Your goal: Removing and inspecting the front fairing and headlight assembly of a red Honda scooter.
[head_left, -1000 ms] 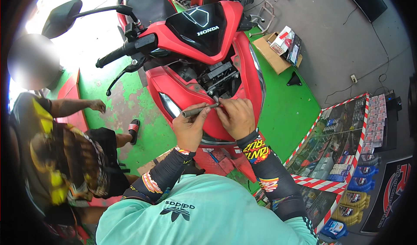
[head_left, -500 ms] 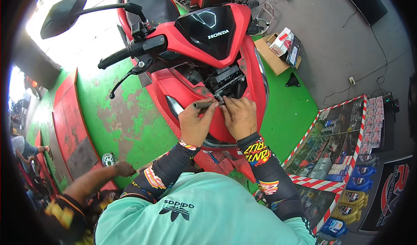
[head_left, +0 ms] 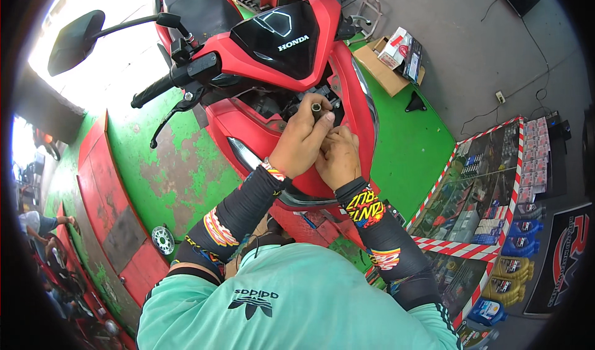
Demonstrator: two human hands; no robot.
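In front of me stands a red motor scooter point(head_left: 238, 124) with a black front screen point(head_left: 279, 40). Its front panel has an opening point(head_left: 263, 102) below the screen, showing dark inner parts. My left hand point(head_left: 297, 136) is closed around a grey tubular socket wrench point(head_left: 316, 107), whose hollow end faces up between thumb and fingers. Just below and to the right, my right hand point(head_left: 339, 158) has its fingers bent together at the edge of the opening, close against the left hand. What the right fingertips grip is hidden.
At left, the mirror point(head_left: 75, 43) and brake lever point(head_left: 162, 127) stick out. A red ramp point(head_left: 102, 182) and a round metal disc point(head_left: 162, 240) lie beyond. On the right are a striped-edge glass case point(head_left: 462, 248), bottles point(head_left: 520, 244) and a cardboard box point(head_left: 379, 72).
My left hand has moved up and right over the opening, turning the wrench end toward the view. The right hand has shifted slightly. Another person's arm at lower left has gone from view.
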